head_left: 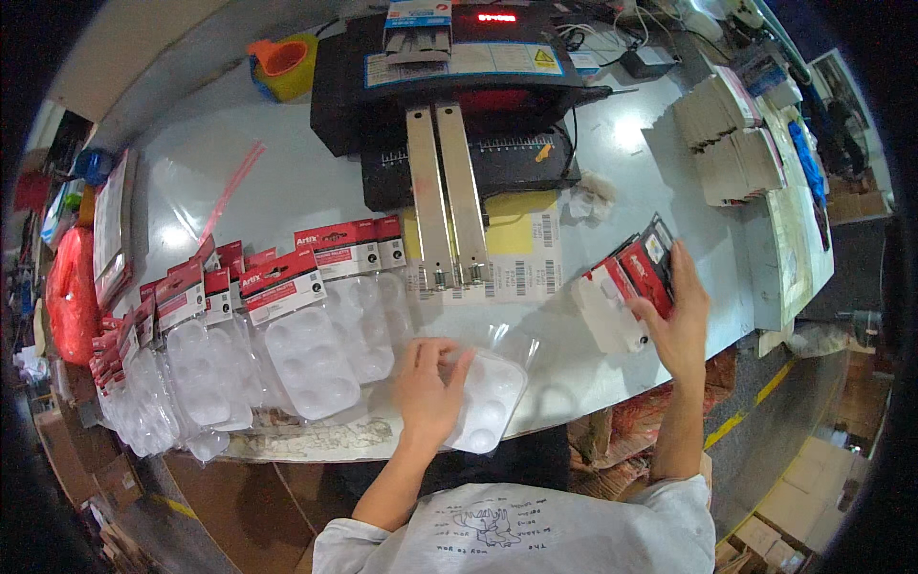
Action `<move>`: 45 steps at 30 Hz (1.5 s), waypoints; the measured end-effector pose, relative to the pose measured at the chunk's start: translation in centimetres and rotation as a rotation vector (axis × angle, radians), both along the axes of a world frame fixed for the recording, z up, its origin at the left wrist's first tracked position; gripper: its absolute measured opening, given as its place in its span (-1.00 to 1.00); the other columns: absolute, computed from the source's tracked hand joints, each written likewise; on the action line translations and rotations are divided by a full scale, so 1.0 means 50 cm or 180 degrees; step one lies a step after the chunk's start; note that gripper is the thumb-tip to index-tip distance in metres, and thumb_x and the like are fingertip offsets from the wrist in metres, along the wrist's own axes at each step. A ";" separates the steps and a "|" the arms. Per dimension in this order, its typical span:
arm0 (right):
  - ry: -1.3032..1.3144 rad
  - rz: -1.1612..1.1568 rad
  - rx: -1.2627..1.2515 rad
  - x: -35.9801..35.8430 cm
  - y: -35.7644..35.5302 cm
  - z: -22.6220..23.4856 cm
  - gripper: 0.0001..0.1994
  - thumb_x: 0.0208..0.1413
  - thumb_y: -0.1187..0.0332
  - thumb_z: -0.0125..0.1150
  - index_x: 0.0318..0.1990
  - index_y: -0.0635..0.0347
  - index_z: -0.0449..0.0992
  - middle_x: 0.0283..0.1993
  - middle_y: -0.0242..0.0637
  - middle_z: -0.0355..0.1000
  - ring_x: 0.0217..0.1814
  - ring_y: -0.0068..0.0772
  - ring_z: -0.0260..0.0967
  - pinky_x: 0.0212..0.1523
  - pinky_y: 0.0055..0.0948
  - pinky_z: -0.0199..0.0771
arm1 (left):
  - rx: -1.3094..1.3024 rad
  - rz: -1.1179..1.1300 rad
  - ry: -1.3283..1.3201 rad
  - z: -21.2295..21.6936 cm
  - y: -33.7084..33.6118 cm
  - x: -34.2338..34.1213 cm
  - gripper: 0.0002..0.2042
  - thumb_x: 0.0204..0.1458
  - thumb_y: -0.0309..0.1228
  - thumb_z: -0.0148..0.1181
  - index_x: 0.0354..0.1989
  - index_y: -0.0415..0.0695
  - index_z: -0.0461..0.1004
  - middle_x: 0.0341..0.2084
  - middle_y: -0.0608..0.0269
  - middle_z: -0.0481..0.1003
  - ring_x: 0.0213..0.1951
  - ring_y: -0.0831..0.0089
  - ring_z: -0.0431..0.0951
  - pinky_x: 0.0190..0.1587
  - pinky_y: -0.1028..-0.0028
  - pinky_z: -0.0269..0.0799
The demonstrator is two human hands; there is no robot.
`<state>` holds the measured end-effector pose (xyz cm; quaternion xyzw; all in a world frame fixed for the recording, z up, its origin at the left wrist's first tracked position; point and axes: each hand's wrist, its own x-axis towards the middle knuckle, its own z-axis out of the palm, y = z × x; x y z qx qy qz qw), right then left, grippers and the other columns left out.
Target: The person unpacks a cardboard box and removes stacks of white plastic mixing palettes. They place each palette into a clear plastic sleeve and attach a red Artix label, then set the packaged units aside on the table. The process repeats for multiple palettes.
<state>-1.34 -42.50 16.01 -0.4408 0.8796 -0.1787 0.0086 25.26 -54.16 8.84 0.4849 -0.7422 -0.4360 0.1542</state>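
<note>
Near the table's front edge my left hand [432,390] has its fingers curled and its thumb along the edge of a white plastic paint palette [486,413] in a clear bag. The bag's loose end stands up toward the far side. To the right, my right hand [681,311] is closed around the right side of a small stack of red and black header cards [643,273], whose white edges face me. Its far fingers are partly hidden behind the cards. Left of my left hand lie several bagged palettes [311,359] with red header cards, overlapping in rows.
A black machine [445,81] with a lit red display and two metal bars [448,196] stands at the back. Under the bars lies a sheet of barcode labels [540,273]. Stacked cards [732,139] stand far right, a yellow container [284,69] back left, a red bag [74,297] at left.
</note>
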 end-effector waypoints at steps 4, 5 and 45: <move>-0.0043 0.0030 -0.0196 -0.052 0.012 -0.055 -0.22 -0.18 0.19 0.41 0.25 0.15 0.21 0.31 -0.15 0.18 0.19 -0.19 0.27 0.17 -0.29 0.18 | 0.0122 0.0123 0.0396 0.001 0.005 -0.003 -0.84 0.04 -0.36 0.20 -0.35 -0.18 0.42 -0.34 0.21 0.46 -0.33 0.43 0.48 -0.27 0.50 0.39; -0.0228 -0.0121 -0.0158 -0.048 0.012 -0.051 -0.26 -0.17 0.20 0.41 0.22 0.16 0.25 0.28 -0.14 0.21 0.14 -0.19 0.30 0.15 -0.32 0.20 | 0.0303 0.0213 0.0673 0.004 0.002 -0.002 -0.86 0.06 -0.38 0.18 -0.37 -0.19 0.41 -0.33 0.20 0.49 -0.33 0.45 0.48 -0.26 0.50 0.39; -0.4719 0.0170 -0.0149 0.185 -0.091 -0.050 -0.84 0.10 0.40 0.16 -0.39 0.35 0.52 -0.51 -0.33 0.45 -0.54 -0.59 0.39 -0.50 -0.61 0.37 | 0.0490 0.0816 0.0894 0.057 -0.018 0.044 -0.72 0.22 -0.29 -0.05 -0.41 -0.27 0.38 -0.62 0.30 0.31 -0.49 0.59 0.24 -0.39 0.54 0.21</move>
